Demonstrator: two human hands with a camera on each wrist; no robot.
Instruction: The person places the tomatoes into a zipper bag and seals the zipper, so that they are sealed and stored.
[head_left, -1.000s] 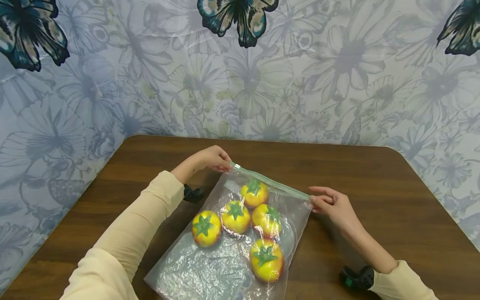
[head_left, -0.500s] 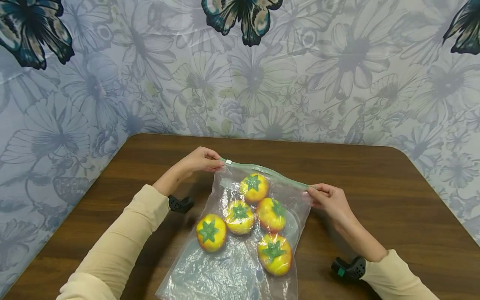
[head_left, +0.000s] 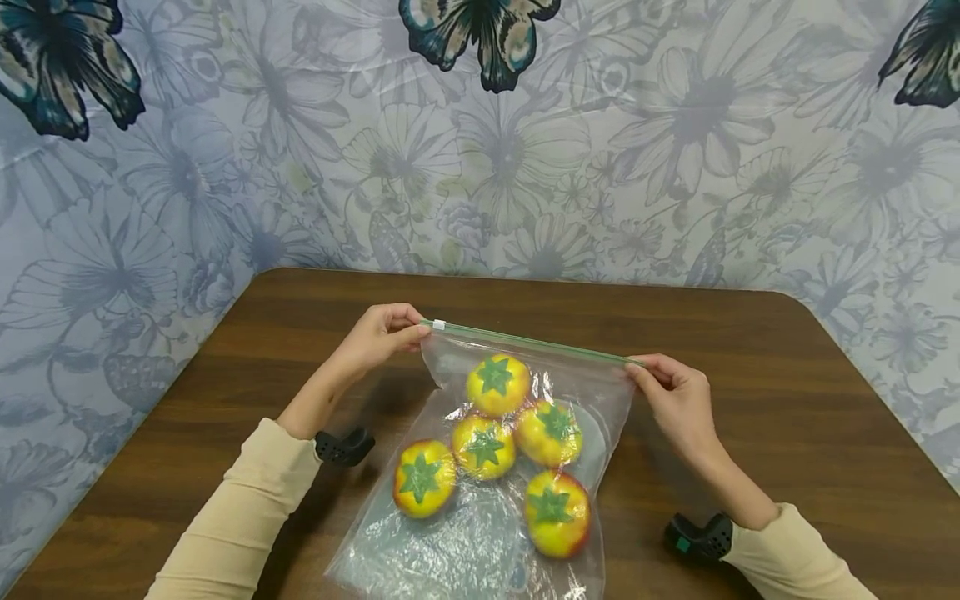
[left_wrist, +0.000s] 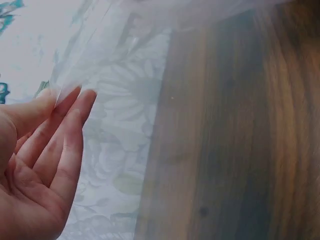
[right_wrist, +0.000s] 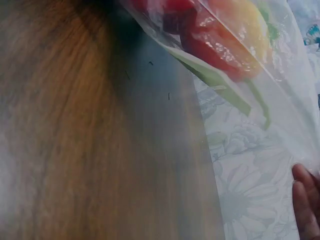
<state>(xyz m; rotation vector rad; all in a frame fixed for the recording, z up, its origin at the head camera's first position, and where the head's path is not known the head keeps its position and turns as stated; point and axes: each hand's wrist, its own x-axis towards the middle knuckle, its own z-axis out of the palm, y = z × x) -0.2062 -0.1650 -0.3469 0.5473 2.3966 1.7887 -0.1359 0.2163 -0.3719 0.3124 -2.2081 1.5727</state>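
A clear zip bag (head_left: 427, 550) with a green seal strip and a white slider (head_left: 438, 325) is stretched between my hands. Several yellow-and-red fruits with green star-shaped tops lie inside, one (head_left: 498, 384) near the seal and another (head_left: 557, 513) lower right; they look like persimmons or tomatoes. My left hand (head_left: 381, 335) pinches the left corner beside the slider, thumb against fingertips, as the left wrist view also shows. The right corner is pinched by my right hand (head_left: 678, 400). In the right wrist view only some fingertips (right_wrist: 306, 200) show, beside the clear plastic.
The brown wooden table (head_left: 750, 358) lies under the bag, its far edge near the flower-patterned wall (head_left: 540, 183). Butterfly figures (head_left: 480, 42) are on the wall. A black device (head_left: 345, 447) sits at my left wrist, another (head_left: 699, 536) at my right.
My left hand has moved left and a little toward me with its corner of the bag. The seal strip has gone from slack to straight, and the fruits have shifted slightly.
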